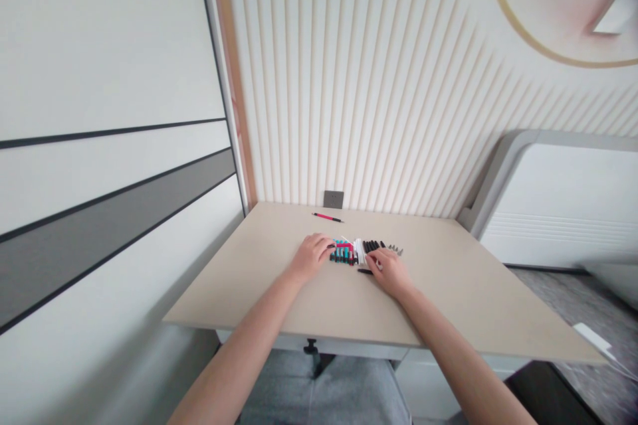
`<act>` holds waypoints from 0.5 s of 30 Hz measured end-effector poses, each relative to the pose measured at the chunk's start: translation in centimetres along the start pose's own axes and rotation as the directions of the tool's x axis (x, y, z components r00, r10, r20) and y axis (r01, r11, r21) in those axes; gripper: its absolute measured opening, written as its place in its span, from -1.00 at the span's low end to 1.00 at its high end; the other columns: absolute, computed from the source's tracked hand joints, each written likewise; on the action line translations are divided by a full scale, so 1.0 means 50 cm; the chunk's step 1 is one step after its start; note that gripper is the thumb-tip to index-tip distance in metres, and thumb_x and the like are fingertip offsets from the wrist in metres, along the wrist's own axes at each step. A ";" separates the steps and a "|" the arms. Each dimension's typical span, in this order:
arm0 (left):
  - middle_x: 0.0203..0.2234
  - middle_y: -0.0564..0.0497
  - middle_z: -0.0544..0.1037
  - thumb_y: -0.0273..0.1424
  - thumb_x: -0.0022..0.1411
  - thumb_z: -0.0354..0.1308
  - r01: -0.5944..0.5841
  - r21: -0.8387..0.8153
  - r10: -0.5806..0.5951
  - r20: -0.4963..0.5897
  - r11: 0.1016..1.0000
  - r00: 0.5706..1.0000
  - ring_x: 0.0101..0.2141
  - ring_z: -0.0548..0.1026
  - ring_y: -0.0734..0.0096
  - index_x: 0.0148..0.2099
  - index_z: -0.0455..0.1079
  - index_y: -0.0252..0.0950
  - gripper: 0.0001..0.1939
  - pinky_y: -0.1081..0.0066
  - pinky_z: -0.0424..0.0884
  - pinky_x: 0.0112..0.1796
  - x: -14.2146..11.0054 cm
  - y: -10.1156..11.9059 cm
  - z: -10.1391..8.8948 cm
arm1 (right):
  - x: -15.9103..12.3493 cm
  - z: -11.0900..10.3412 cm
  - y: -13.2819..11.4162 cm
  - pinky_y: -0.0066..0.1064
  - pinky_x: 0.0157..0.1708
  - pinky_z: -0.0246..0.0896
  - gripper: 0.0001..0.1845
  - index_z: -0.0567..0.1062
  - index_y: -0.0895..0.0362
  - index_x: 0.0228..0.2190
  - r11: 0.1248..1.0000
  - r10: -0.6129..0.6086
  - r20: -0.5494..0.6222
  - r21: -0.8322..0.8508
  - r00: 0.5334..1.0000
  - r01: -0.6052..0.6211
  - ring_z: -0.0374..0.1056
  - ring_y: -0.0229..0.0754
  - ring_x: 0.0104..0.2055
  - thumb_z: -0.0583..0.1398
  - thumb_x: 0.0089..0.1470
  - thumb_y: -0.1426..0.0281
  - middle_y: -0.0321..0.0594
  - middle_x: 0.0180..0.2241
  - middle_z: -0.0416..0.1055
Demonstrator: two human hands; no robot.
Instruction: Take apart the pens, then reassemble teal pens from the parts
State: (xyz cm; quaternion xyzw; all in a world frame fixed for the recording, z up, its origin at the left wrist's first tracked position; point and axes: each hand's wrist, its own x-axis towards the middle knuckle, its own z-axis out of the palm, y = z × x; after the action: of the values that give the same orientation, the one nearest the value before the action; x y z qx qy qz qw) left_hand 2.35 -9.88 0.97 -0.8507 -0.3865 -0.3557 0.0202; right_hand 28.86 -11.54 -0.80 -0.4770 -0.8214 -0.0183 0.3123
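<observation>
My left hand is closed, with its fingertips at the black end of a slim pink pen part. The pink part lies over a row of teal-and-black pen pieces. My right hand is curled at the right side of the group, fingers together near several white tubes. Something small and white shows at its fingertips, too small to name. Several black pieces lie just behind that hand, and small metallic pieces lie to their right. One black piece rests in front.
A red and black pen lies at the back of the beige table, below a dark wall socket. A ribbed wall stands behind. To the left is a white cabinet; at the right, a grey-white headboard.
</observation>
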 end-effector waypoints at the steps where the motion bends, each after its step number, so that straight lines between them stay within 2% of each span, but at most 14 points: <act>1: -0.20 -0.08 0.50 -0.29 0.39 -0.04 0.006 -0.002 -0.006 0.001 1.000 1.000 -0.15 0.43 0.29 -0.11 0.41 -0.25 -0.77 0.28 0.32 -0.11 0.000 -0.002 0.000 | 0.000 0.000 0.002 -0.36 -0.27 0.16 -0.68 0.49 0.11 -0.41 0.999 0.036 -0.014 -0.024 0.999 -0.037 0.34 -0.15 -0.34 0.02 0.26 0.27 -0.17 -0.45 0.44; 5: -0.25 -0.06 0.51 -0.29 0.38 -0.03 -0.033 -0.023 0.036 0.115 0.999 0.993 -0.20 0.44 0.31 -0.12 0.44 -0.24 -0.76 0.30 0.34 -0.13 -0.003 -0.005 0.006 | -0.003 0.002 0.008 -0.37 -0.36 0.11 -0.61 0.41 0.09 -0.58 0.979 0.142 -0.037 -0.141 0.989 -0.146 0.33 -0.14 -0.41 0.04 0.23 0.27 -0.18 -0.55 0.40; 10: -0.32 -0.05 0.53 -0.29 0.36 0.01 -0.158 -0.015 0.155 0.297 0.987 0.942 -0.24 0.47 0.32 -0.14 0.48 -0.23 -0.77 0.32 0.32 -0.14 -0.009 0.004 0.011 | -0.005 0.013 0.014 -0.37 -0.41 0.09 -0.63 0.40 0.08 -0.62 0.964 0.153 -0.020 -0.215 0.988 -0.154 0.33 -0.15 -0.44 0.06 0.20 0.32 -0.17 -0.56 0.43; 15: -0.27 -0.04 0.55 -0.31 0.35 0.02 -0.188 0.007 0.175 0.337 0.982 0.925 -0.21 0.47 0.30 -0.08 0.46 -0.21 -0.78 0.33 0.31 -0.15 -0.010 0.013 0.004 | -0.005 0.018 0.016 -0.37 -0.43 0.09 -0.63 0.42 0.08 -0.62 0.964 0.154 0.009 -0.219 0.988 -0.148 0.34 -0.15 -0.44 0.08 0.20 0.31 -0.15 -0.55 0.45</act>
State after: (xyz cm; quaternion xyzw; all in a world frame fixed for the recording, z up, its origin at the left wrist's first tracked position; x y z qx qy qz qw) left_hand 2.69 -10.60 0.65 -0.9303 -0.3108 -0.1946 0.0037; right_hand 29.13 -11.03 -1.88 -0.5696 -0.7797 -0.0781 0.2480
